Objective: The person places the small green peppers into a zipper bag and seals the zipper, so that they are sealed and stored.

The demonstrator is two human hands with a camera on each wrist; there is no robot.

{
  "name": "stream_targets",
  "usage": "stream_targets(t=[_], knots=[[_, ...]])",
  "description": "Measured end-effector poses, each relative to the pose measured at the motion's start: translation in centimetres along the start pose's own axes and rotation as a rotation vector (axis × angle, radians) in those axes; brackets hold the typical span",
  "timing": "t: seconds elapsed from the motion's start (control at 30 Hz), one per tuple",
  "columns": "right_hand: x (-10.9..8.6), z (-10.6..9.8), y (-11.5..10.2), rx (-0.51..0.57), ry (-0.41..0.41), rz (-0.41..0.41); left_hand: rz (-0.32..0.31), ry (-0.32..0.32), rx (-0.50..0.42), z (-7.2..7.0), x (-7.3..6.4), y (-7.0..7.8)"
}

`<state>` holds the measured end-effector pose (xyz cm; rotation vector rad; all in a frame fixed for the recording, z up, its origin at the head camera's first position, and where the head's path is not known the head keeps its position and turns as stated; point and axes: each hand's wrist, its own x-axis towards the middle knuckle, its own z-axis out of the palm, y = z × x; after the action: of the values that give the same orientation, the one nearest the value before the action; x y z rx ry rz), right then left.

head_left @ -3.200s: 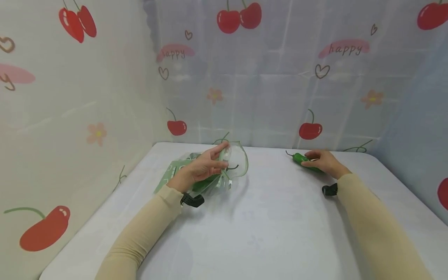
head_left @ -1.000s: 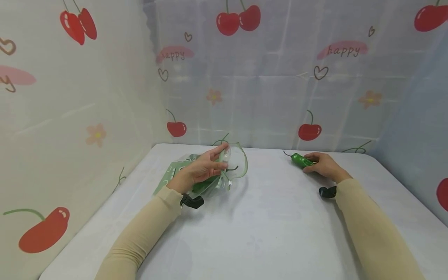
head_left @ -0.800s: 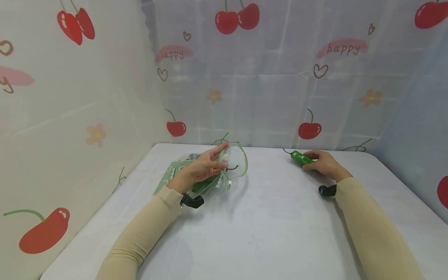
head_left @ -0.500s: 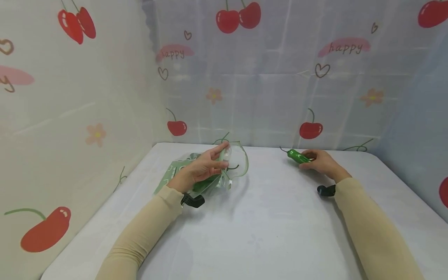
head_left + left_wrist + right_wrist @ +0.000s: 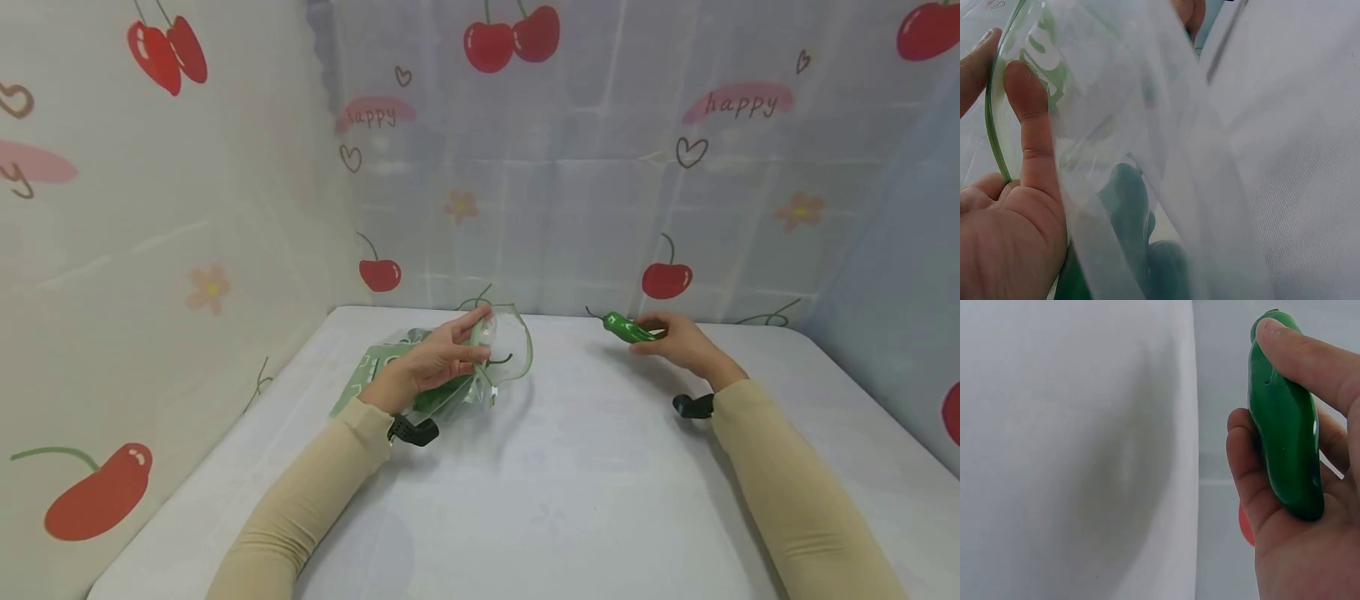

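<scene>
My left hand (image 5: 427,364) holds the mouth of a clear plastic zip bag (image 5: 352,383) with green print, at the table's back left. In the left wrist view, the thumb and fingers lie at the bag's green-edged rim (image 5: 991,134), which stands apart. Green peppers (image 5: 1125,203) show through the plastic, and a dark stem pokes toward the mouth. On the right, my right hand (image 5: 684,344) grips a glossy green chili pepper (image 5: 622,327) above the table, stem pointing left. The right wrist view shows the thumb across that pepper, with fingers curled behind it.
A white-covered table (image 5: 525,500) carries the bag. Cherry-patterned curtains (image 5: 555,208) enclose its back and sides. Dark wrist cameras sit under both wrists, the left one (image 5: 415,430) close in front of the bag.
My right hand has taken hold of the pepper, raised it off the table and carried it a little left. My left hand and the bag stay in place.
</scene>
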<state>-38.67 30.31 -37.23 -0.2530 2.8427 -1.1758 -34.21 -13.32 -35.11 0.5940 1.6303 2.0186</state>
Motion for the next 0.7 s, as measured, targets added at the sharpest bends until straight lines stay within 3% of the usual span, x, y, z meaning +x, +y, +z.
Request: stream_targets(t=[0.7], knots=[[-0.4,0.1,-2.6,0.005,0.023,-0.035,-0.007,0.007,0.033,-0.1,0.1,0.1]])
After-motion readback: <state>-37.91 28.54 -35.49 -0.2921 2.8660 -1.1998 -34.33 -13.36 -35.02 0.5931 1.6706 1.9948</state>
